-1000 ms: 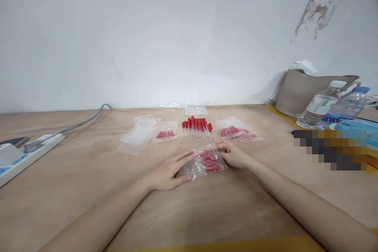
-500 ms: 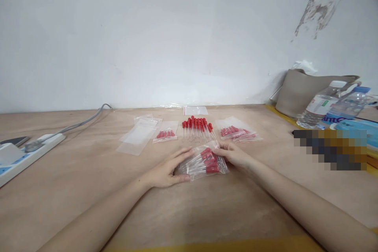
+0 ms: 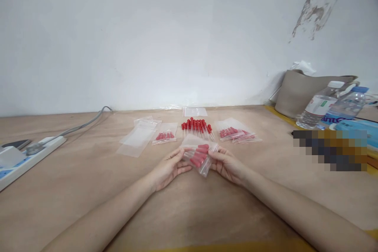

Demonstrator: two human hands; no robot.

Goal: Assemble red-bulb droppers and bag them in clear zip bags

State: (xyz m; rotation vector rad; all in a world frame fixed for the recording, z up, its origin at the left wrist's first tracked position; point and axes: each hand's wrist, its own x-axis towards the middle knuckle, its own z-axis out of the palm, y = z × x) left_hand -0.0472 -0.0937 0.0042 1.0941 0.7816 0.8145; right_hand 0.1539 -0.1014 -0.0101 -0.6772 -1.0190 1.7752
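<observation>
Both my hands hold one clear zip bag of red-capped droppers [image 3: 199,156], lifted off the wooden table [image 3: 88,189] at the centre. My left hand [image 3: 167,169] grips its left side, and my right hand [image 3: 228,165] grips its right side near the top edge. Just beyond the bag lies a loose row of red-capped droppers [image 3: 197,126]. A small filled bag [image 3: 164,136] sits to the left of that row. Filled bags [image 3: 236,133] lie to its right.
Empty clear bags [image 3: 137,138] lie at the left, another empty bag [image 3: 195,112] by the wall. A white power strip [image 3: 26,157] with a grey cable sits far left. A beige bag [image 3: 304,91] and two water bottles [image 3: 333,106] stand at the right.
The bag lay flat on the table under my hands a second ago; both hands have since raised it and tilted it upright, drawing it slightly towards me.
</observation>
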